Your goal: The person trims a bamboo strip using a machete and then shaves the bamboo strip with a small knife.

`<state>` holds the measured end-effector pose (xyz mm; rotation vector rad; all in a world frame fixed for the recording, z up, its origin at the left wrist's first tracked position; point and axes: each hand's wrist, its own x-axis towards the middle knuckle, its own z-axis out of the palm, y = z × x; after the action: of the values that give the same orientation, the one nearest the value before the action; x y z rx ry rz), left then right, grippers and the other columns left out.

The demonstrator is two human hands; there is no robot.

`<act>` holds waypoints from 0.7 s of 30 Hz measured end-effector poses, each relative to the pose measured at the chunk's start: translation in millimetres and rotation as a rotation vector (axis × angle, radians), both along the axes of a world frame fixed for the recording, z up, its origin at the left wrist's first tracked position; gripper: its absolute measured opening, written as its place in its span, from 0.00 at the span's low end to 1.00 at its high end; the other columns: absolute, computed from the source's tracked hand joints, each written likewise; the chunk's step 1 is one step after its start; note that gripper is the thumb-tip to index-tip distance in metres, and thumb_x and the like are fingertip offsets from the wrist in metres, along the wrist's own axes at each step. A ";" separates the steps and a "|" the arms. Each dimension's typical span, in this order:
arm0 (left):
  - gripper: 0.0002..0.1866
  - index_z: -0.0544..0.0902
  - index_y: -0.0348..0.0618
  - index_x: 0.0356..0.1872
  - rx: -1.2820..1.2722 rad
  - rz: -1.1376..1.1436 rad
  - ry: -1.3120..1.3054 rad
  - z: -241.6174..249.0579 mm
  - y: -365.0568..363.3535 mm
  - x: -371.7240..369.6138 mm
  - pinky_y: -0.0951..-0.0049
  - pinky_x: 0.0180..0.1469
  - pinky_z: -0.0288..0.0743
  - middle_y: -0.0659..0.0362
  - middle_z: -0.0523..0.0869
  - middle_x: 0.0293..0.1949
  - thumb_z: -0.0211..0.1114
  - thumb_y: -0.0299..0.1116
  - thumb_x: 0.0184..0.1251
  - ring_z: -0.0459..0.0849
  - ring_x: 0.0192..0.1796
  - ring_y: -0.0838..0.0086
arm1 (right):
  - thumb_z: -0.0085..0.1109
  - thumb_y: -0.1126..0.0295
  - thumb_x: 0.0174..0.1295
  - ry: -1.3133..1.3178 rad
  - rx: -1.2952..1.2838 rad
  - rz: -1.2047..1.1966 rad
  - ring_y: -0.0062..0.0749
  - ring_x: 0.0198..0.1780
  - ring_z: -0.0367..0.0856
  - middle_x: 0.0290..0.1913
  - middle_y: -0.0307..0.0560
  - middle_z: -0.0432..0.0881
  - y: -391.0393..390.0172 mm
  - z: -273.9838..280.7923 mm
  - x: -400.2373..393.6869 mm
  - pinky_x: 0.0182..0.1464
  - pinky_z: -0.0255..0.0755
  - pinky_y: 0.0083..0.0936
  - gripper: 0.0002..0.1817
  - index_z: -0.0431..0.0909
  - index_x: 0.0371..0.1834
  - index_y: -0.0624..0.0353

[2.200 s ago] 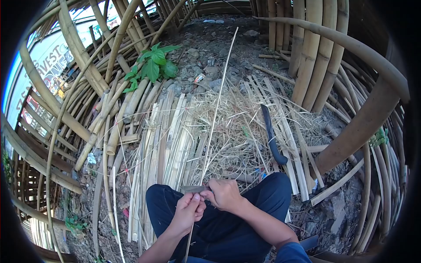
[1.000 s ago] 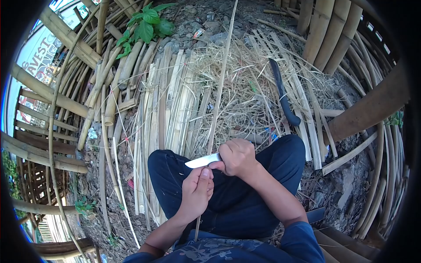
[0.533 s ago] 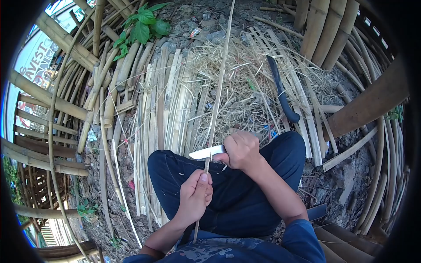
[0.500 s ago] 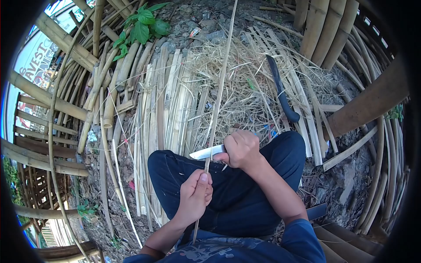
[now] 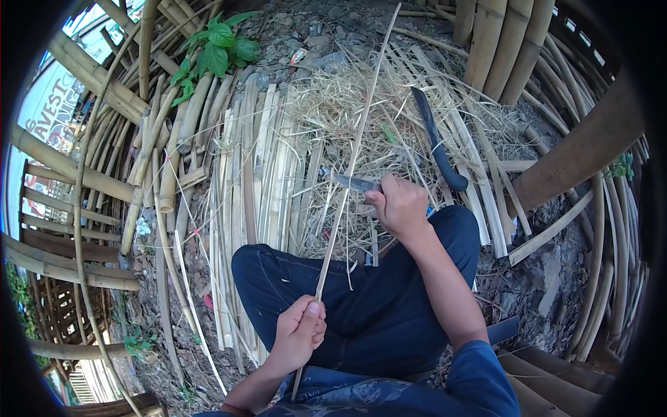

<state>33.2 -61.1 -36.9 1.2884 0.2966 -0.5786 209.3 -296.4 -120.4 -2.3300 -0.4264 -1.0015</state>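
My left hand [image 5: 299, 332] is closed around the lower part of a long, thin bamboo strip [image 5: 356, 142], thumb on top. The strip slants up and away from my lap over the shavings. In my right hand [image 5: 401, 206] is a knife [image 5: 355, 183], its handle mostly hidden by my fingers. The blade points left and lies across the strip at about mid-length. A thin curl of bamboo hangs near the strip, above my lap. Beyond my right hand, a dark machete with a curved handle [image 5: 438, 139] lies on the bamboo pieces.
A heap of bamboo shavings [image 5: 361, 104] spreads ahead of my crossed legs. Split bamboo slats [image 5: 267, 160] lie at the left and right of it. Thick bamboo poles [image 5: 577, 156] stand at the right. A leafy plant [image 5: 217, 52] grows at the upper left.
My right hand and the knife have moved up and away along the strip. My left hand has shifted slightly down and left, and the strip leans further right at its far end.
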 end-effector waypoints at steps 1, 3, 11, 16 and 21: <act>0.15 0.70 0.41 0.36 0.017 -0.012 -0.017 2.0 2.8 0.4 0.82 0.20 0.46 0.69 0.59 0.19 0.47 0.40 0.83 0.54 0.19 0.87 | 0.51 0.43 0.70 -0.031 -0.024 0.012 0.42 0.17 0.76 0.15 0.46 0.72 -1.4 1.2 1.3 0.19 0.69 0.34 0.28 0.68 0.22 0.57; 0.15 0.70 0.41 0.36 0.015 -0.043 -0.030 4.3 11.9 3.8 0.82 0.20 0.46 0.69 0.59 0.19 0.47 0.40 0.83 0.54 0.19 0.86 | 0.51 0.43 0.70 -0.066 -0.046 0.023 0.41 0.17 0.76 0.15 0.45 0.71 -2.2 4.3 6.0 0.19 0.69 0.33 0.29 0.68 0.21 0.57; 0.14 0.69 0.41 0.35 -0.064 -0.090 -0.017 18.2 27.7 23.8 0.81 0.20 0.46 0.70 0.58 0.19 0.45 0.38 0.84 0.53 0.19 0.86 | 0.50 0.45 0.71 -0.175 -0.099 -0.048 0.41 0.16 0.76 0.15 0.46 0.74 -7.8 31.9 51.1 0.17 0.68 0.34 0.27 0.69 0.23 0.55; 0.15 0.69 0.41 0.35 -0.034 -0.082 -0.062 20.1 25.6 36.3 0.81 0.19 0.46 0.70 0.58 0.19 0.45 0.37 0.84 0.53 0.19 0.86 | 0.48 0.46 0.73 -0.131 -0.082 -0.142 0.41 0.13 0.75 0.14 0.45 0.74 -13.6 40.8 86.2 0.15 0.67 0.35 0.26 0.71 0.24 0.55; 0.15 0.69 0.42 0.35 0.130 -0.128 -0.155 15.5 43.5 54.1 0.82 0.19 0.48 0.70 0.60 0.19 0.45 0.37 0.84 0.55 0.19 0.88 | 0.46 0.47 0.74 -0.132 -0.093 -0.177 0.43 0.14 0.77 0.14 0.46 0.74 -13.9 32.1 91.1 0.16 0.69 0.36 0.26 0.70 0.24 0.54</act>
<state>87.2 -17.6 -21.4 1.4769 0.1257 -0.5711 300.4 -310.3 -88.3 -2.4263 -0.3278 -1.2489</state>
